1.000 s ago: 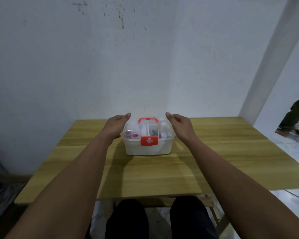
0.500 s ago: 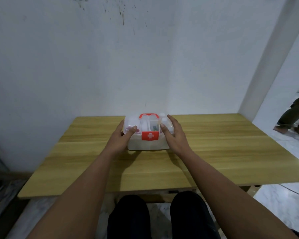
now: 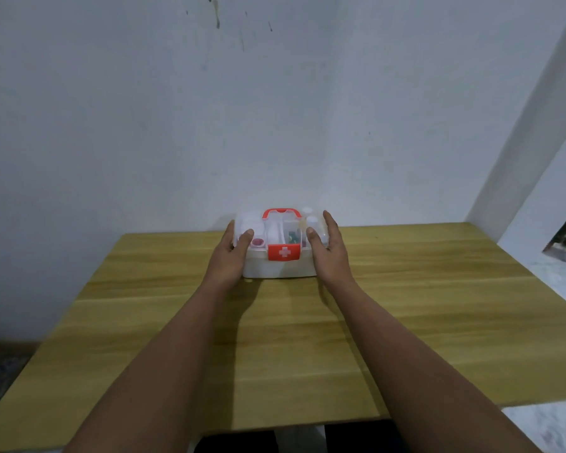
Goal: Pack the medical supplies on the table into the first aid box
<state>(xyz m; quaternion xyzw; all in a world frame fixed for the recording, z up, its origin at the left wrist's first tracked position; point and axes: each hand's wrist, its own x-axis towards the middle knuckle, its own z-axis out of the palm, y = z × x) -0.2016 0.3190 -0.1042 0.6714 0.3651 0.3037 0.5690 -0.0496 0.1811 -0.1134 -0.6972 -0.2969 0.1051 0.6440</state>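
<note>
On the wooden table (image 3: 438, 305), between the fingers (image 3: 330, 225) of both hands, sits the white first aid box (image 3: 280, 269), supplies (image 3: 293, 237) showing through its clear lid (image 3: 276, 228). The left hand (image 3: 231, 256) and right hand (image 3: 329, 253) press its ends, fingers straight and close together, thumbs (image 3: 246, 235) on the lid. If the red latch (image 3: 284, 252) between the thumbs is not caught, lifting could spill everything.

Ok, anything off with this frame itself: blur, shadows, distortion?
Head view: the wide lens leans the pillar at right; soft arm shadows lie on the table in front of the first aid box, no harsh glare; the table's left edge is smeared; items under the clear lid are too soft to identify.
</note>
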